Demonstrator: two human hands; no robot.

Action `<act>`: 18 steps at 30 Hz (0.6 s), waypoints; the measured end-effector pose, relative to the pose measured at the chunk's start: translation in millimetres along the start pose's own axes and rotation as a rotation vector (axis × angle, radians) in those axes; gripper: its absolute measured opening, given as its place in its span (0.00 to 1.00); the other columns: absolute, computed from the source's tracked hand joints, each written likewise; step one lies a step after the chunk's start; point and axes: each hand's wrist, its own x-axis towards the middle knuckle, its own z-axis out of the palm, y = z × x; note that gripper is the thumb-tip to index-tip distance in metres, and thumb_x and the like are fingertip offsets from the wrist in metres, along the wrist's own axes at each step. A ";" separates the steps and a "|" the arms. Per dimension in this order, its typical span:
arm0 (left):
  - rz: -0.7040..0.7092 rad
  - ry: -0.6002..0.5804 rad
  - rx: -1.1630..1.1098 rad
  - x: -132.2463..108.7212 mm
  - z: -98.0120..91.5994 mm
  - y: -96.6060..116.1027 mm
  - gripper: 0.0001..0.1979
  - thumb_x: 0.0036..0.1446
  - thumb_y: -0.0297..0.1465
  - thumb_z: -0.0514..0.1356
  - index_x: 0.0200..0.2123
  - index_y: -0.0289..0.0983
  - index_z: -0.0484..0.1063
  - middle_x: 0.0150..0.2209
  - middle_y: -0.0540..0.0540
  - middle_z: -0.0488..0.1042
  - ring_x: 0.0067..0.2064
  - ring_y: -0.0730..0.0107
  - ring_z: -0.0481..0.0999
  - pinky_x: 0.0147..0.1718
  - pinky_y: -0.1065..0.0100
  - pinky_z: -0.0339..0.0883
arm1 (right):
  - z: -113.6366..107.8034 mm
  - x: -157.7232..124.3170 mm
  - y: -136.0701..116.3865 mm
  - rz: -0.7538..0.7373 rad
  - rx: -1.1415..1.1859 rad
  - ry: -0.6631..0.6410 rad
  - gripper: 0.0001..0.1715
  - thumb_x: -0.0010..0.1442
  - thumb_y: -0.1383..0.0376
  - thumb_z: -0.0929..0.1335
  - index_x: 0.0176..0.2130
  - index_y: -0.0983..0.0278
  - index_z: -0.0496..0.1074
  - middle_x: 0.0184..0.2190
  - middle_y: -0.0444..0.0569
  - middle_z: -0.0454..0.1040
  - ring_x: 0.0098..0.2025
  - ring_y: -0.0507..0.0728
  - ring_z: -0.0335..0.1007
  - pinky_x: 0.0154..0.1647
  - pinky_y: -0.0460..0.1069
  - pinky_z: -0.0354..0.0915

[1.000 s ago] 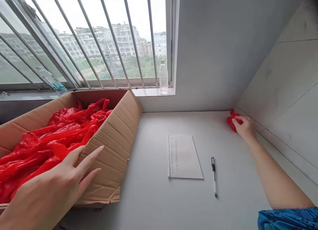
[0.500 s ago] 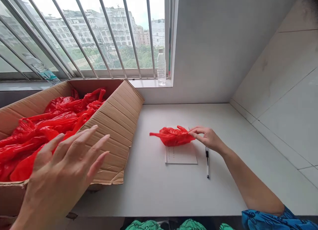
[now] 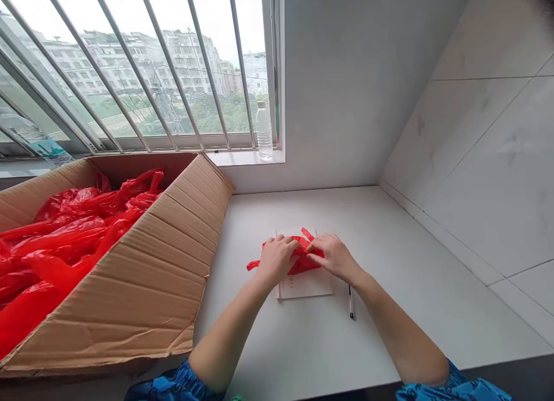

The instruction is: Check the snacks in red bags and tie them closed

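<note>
A red plastic bag [image 3: 304, 265] lies crumpled on a small white booklet [image 3: 309, 288] with print along its left side. From the left, my left hand [image 3: 277, 259] is closed on the bag, fingers curled over it. My right hand [image 3: 335, 255] pinches the bag's right part, thumb and fingers close together. One loose end of the bag sticks out left of my left hand, another points up between the hands. Beside the booklet, partly under my right wrist, is a black-and-clear pen [image 3: 351, 303].
A large open cardboard box [image 3: 173, 262] full of red plastic bags [image 3: 73, 239] stands on the left of the white table [image 3: 259, 343]. On the sill, a clear bottle [image 3: 264, 132] stands upright and another bottle [image 3: 52, 150] leans at the left. A tiled wall [image 3: 489, 176] bounds the right side.
My left hand has moved from over the box to the red plastic bag and closed on it. My right hand stays at the bag's right side. The view has shifted slightly right.
</note>
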 end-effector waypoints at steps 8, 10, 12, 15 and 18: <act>-0.100 0.036 -0.356 10.2 -21.1 -32.4 0.08 0.62 0.32 0.57 0.41 0.45 0.77 0.37 0.52 0.80 0.37 0.69 0.76 0.33 0.70 0.63 | 2.1 1.8 5.4 0.040 0.186 0.276 0.07 0.67 0.64 0.67 0.38 0.56 0.76 0.37 0.45 0.79 0.41 0.57 0.72 0.49 0.55 0.63; -0.144 0.078 -0.384 10.0 -25.2 -48.1 0.09 0.62 0.34 0.57 0.42 0.47 0.77 0.36 0.53 0.80 0.35 0.70 0.75 0.32 0.70 0.62 | -2.4 -0.9 14.2 0.072 0.217 0.317 0.07 0.67 0.62 0.67 0.38 0.56 0.76 0.39 0.46 0.80 0.44 0.59 0.73 0.51 0.57 0.63; -0.231 0.153 -0.367 8.5 -28.3 -64.4 0.11 0.63 0.35 0.56 0.45 0.47 0.76 0.35 0.53 0.80 0.35 0.69 0.75 0.31 0.70 0.61 | -8.3 -4.7 25.5 0.143 0.252 0.356 0.08 0.67 0.59 0.66 0.38 0.56 0.76 0.41 0.47 0.79 0.46 0.60 0.73 0.52 0.58 0.63; -0.362 0.214 -0.325 5.0 -31.1 -80.6 0.12 0.64 0.36 0.55 0.48 0.47 0.74 0.35 0.51 0.80 0.35 0.68 0.75 0.30 0.70 0.61 | -15.7 -10.0 38.5 0.252 0.346 0.313 0.09 0.66 0.58 0.66 0.36 0.56 0.75 0.42 0.47 0.79 0.49 0.61 0.73 0.55 0.59 0.64; -0.314 0.220 -0.292 1.8 -32.4 -76.4 0.16 0.64 0.32 0.54 0.53 0.46 0.72 0.45 0.47 0.78 0.41 0.66 0.76 0.33 0.69 0.65 | -16.7 -12.7 37.8 0.321 0.444 0.175 0.07 0.64 0.57 0.67 0.40 0.56 0.73 0.46 0.47 0.78 0.52 0.61 0.71 0.56 0.60 0.63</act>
